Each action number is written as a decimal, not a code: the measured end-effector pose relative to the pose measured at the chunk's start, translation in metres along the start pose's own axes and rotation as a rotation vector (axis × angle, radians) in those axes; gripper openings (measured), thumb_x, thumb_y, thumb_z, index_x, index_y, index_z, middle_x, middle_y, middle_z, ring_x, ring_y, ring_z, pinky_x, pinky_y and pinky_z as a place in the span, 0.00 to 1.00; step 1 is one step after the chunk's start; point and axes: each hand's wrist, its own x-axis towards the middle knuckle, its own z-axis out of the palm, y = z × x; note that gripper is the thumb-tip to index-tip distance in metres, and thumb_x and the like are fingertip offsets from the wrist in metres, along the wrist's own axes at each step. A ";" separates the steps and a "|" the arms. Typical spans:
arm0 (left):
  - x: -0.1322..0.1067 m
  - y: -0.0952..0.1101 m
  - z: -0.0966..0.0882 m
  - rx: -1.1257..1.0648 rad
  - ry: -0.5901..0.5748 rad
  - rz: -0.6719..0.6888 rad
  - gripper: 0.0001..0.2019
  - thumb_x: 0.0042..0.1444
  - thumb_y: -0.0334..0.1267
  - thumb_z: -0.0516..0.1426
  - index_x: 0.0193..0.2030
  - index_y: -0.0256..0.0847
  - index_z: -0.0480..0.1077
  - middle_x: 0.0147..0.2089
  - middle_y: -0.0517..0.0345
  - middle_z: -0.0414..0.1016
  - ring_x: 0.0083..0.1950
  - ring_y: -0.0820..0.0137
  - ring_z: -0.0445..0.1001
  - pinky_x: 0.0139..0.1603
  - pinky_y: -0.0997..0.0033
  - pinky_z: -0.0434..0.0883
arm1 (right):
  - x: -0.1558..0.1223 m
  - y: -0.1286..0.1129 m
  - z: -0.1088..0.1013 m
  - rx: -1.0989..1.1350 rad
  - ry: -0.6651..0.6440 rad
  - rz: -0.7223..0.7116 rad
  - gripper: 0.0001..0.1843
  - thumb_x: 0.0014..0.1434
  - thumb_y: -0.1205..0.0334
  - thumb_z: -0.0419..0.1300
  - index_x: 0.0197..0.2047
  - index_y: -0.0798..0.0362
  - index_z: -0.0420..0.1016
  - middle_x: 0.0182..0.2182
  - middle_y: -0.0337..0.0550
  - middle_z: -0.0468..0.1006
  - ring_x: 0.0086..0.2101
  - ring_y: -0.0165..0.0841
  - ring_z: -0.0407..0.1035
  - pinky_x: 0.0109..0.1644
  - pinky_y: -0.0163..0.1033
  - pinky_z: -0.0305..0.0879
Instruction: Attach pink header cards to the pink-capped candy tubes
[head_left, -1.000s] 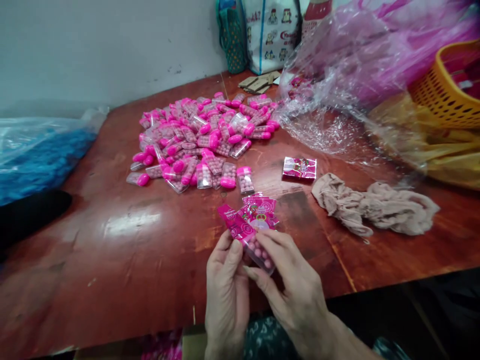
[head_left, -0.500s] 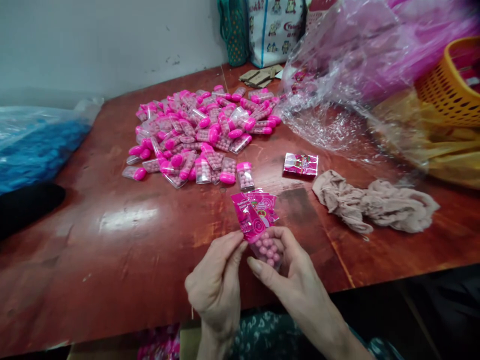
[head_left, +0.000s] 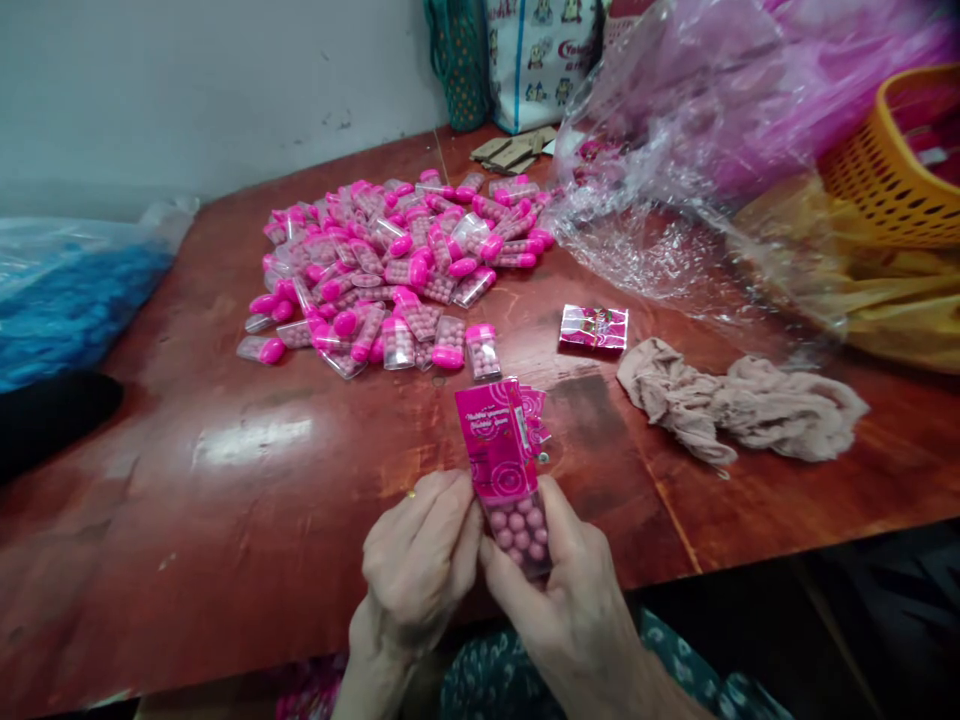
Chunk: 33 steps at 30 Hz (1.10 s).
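Note:
A clear candy container point(head_left: 520, 537) full of pink gumballs is gripped between the thumb and fingers of my right hand point(head_left: 581, 590). Over its upper part sits a printed pink label sleeve point(head_left: 491, 440), standing up flat past the container's end. My left hand point(head_left: 424, 560) is closed, its fingertips pinching at the sleeve's lower left edge; the exact contact is partly hidden. More pink labels point(head_left: 534, 410) lie on the table just behind. One pink-capped gumball container point(head_left: 484, 352) stands upright beyond them, before a heap of similar containers point(head_left: 360, 255).
A banded stack of pink labels point(head_left: 593, 330) and a crumpled beige cloth point(head_left: 742, 400) lie to the right. Clear plastic wrap point(head_left: 660, 210) and a yellow basket point(head_left: 889, 175) are at the far right. A bag of blue pieces point(head_left: 75, 290) is on the left.
The label sleeve has opened out and now stands upright on the container, where before it was folded and tilted. Both hands have come slightly lower, nearer to me.

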 end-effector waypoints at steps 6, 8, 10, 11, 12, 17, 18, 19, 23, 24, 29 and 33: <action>0.000 0.006 0.007 -0.148 0.045 -0.075 0.24 0.43 0.19 0.59 0.45 0.47 0.75 0.36 0.57 0.80 0.33 0.66 0.77 0.38 0.71 0.72 | 0.008 -0.006 -0.011 0.135 -0.055 0.001 0.04 0.55 0.67 0.55 0.36 0.52 0.65 0.28 0.38 0.74 0.26 0.30 0.68 0.27 0.31 0.65; -0.002 0.004 0.009 -0.139 0.071 -0.051 0.25 0.42 0.18 0.59 0.47 0.47 0.73 0.38 0.56 0.80 0.36 0.65 0.77 0.40 0.70 0.72 | 0.006 -0.001 -0.012 0.099 -0.036 -0.022 0.05 0.54 0.67 0.56 0.37 0.52 0.65 0.28 0.38 0.74 0.27 0.31 0.68 0.27 0.32 0.65; -0.003 0.002 0.009 -0.085 0.051 -0.006 0.27 0.43 0.18 0.59 0.49 0.46 0.72 0.40 0.54 0.79 0.38 0.64 0.77 0.42 0.70 0.71 | 0.003 0.005 -0.011 0.031 -0.009 -0.034 0.07 0.54 0.66 0.56 0.38 0.52 0.66 0.27 0.38 0.74 0.26 0.32 0.68 0.26 0.33 0.65; -0.004 0.001 0.009 -0.051 0.027 0.020 0.27 0.43 0.18 0.58 0.50 0.45 0.71 0.40 0.53 0.79 0.39 0.64 0.77 0.42 0.71 0.71 | 0.001 0.007 -0.010 0.004 0.002 -0.038 0.07 0.54 0.66 0.56 0.38 0.52 0.66 0.26 0.38 0.73 0.26 0.32 0.68 0.26 0.33 0.65; -0.004 0.000 0.008 -0.014 0.005 0.050 0.27 0.44 0.18 0.58 0.50 0.44 0.71 0.39 0.53 0.79 0.39 0.64 0.77 0.42 0.71 0.71 | 0.000 0.009 -0.009 -0.012 0.007 -0.044 0.08 0.54 0.66 0.56 0.39 0.51 0.66 0.26 0.38 0.73 0.25 0.32 0.68 0.25 0.33 0.65; 0.002 -0.003 0.006 0.153 -0.009 0.197 0.17 0.47 0.22 0.57 0.44 0.38 0.72 0.33 0.53 0.79 0.32 0.67 0.76 0.33 0.74 0.70 | 0.001 0.002 -0.005 0.068 -0.022 0.023 0.07 0.53 0.69 0.55 0.37 0.52 0.66 0.27 0.37 0.72 0.26 0.30 0.66 0.27 0.32 0.63; 0.003 -0.003 0.006 0.176 -0.001 0.220 0.14 0.48 0.23 0.57 0.41 0.37 0.72 0.31 0.53 0.78 0.31 0.68 0.75 0.31 0.75 0.69 | 0.002 0.000 -0.005 0.081 -0.033 0.066 0.06 0.53 0.69 0.55 0.36 0.53 0.66 0.27 0.37 0.72 0.27 0.30 0.66 0.28 0.32 0.63; 0.004 -0.003 0.007 0.191 -0.001 0.230 0.11 0.48 0.24 0.57 0.39 0.36 0.72 0.29 0.54 0.77 0.29 0.69 0.75 0.29 0.75 0.68 | 0.003 -0.002 -0.005 0.088 -0.044 0.109 0.06 0.52 0.70 0.55 0.35 0.53 0.65 0.28 0.37 0.72 0.27 0.29 0.66 0.29 0.32 0.62; 0.005 -0.002 0.008 0.158 -0.023 0.188 0.03 0.50 0.25 0.56 0.32 0.32 0.70 0.24 0.56 0.72 0.25 0.73 0.71 0.26 0.77 0.66 | 0.006 -0.004 -0.004 0.132 -0.088 0.188 0.05 0.52 0.70 0.55 0.34 0.53 0.64 0.29 0.37 0.72 0.29 0.29 0.66 0.32 0.32 0.62; 0.004 -0.002 0.008 0.139 -0.033 0.168 0.03 0.50 0.25 0.56 0.32 0.32 0.70 0.23 0.56 0.71 0.25 0.73 0.70 0.26 0.77 0.66 | 0.007 -0.004 -0.004 0.150 -0.099 0.192 0.05 0.52 0.69 0.54 0.34 0.53 0.63 0.30 0.37 0.72 0.29 0.29 0.66 0.32 0.32 0.62; 0.001 -0.003 0.011 0.062 -0.057 0.100 0.04 0.50 0.24 0.56 0.32 0.33 0.69 0.23 0.58 0.68 0.24 0.75 0.67 0.26 0.77 0.65 | 0.009 -0.003 -0.002 0.266 -0.104 0.215 0.04 0.52 0.65 0.56 0.30 0.52 0.61 0.24 0.34 0.68 0.24 0.26 0.62 0.28 0.31 0.60; -0.002 -0.004 0.012 0.016 -0.062 0.075 0.05 0.50 0.23 0.55 0.31 0.34 0.68 0.22 0.59 0.67 0.24 0.75 0.66 0.25 0.77 0.64 | 0.007 -0.002 -0.002 0.305 -0.115 0.265 0.05 0.52 0.63 0.56 0.32 0.53 0.63 0.19 0.30 0.61 0.19 0.23 0.55 0.22 0.29 0.55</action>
